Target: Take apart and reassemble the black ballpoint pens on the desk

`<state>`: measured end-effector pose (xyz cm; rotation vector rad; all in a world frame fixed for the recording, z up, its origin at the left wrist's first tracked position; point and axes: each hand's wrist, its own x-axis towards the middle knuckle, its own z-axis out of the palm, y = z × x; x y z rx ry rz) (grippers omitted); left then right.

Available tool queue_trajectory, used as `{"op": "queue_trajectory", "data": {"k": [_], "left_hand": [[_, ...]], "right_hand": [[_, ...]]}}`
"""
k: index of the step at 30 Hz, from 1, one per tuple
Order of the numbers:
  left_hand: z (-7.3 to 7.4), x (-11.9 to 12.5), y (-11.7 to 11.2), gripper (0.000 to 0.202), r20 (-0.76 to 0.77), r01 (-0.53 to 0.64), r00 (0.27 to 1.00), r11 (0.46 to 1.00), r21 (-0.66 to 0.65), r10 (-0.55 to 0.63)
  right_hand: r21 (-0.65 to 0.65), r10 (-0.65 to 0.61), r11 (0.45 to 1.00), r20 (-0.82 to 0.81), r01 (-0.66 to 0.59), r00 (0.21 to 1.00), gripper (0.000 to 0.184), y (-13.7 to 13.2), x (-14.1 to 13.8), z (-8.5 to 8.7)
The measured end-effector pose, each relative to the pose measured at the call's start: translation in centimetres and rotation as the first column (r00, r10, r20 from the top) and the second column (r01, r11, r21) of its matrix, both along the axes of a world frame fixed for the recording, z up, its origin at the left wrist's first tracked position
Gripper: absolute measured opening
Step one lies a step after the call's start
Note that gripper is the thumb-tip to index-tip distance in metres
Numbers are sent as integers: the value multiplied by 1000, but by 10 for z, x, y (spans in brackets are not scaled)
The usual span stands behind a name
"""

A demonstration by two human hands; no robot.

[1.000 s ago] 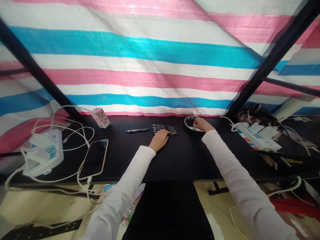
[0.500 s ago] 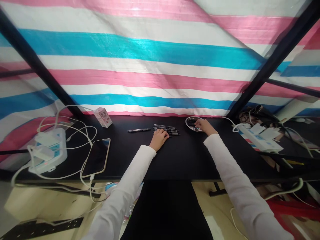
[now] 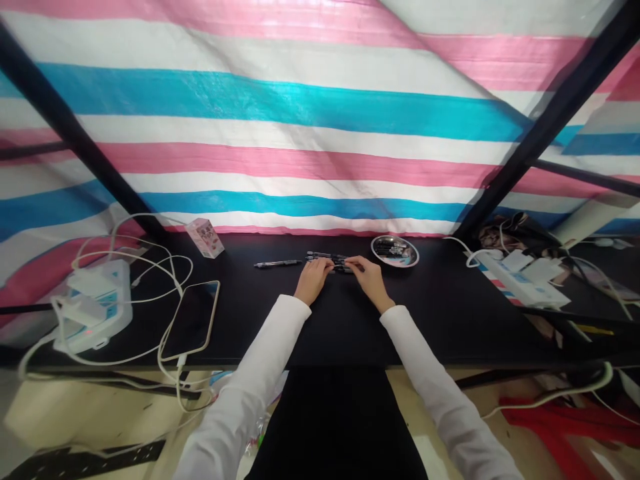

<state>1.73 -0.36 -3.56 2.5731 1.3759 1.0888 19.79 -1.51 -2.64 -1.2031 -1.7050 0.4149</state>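
Several black-and-clear pens (image 3: 320, 256) lie side by side on the black table, partly covered by my hands. My left hand (image 3: 312, 280) is closed, its thumb and fingertips pinching a pen (image 3: 340, 266) at the front of the row. My right hand (image 3: 371, 280) comes in from the other side, fingertips pinched at that pen's right end; whatever small piece they hold is hidden. One single pen (image 3: 277, 264) lies apart on the left. Right of the row is a round metal bowl (image 3: 416, 257) with small black pen parts (image 3: 393, 249) inside.
At the left are a phone (image 3: 193, 320) on a charging cable, a power strip (image 3: 103, 307) with tangled white cables and a small pink box (image 3: 206, 238). Another power strip (image 3: 530, 280) is at the right. A striped sheet (image 3: 300, 153) hangs behind the table.
My right hand has left the metal bowl and moved left to the pens, meeting my left hand. The bowl's contents now show. My left hand has stayed nearly in place.
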Motion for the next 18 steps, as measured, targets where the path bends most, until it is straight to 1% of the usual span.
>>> {"op": "queue_trajectory", "data": {"k": [2, 4, 7, 13, 18], "left_hand": [[0, -1, 1, 19, -7, -6, 1000, 1000, 1, 6], [0, -2, 1, 19, -19, 0, 1000, 1000, 3, 0], [-1, -2, 2, 20, -41, 6, 999, 1000, 3, -6], [-3, -3, 3, 21, -48, 23, 999, 999, 24, -22], [-4, -2, 3, 19, -36, 41, 999, 999, 35, -40]], "right_hand": [[4, 17, 1000, 16, -17, 1000, 21, -2, -4, -6], [6, 13, 1000, 41, -14, 999, 20, -3, -3, -8], [10, -14, 1000, 47, 13, 999, 19, -4, 0, -7], [63, 47, 997, 79, -52, 996, 18, -5, -6, -3], [54, 22, 998, 103, -28, 994, 18, -6, -5, -2]]}}
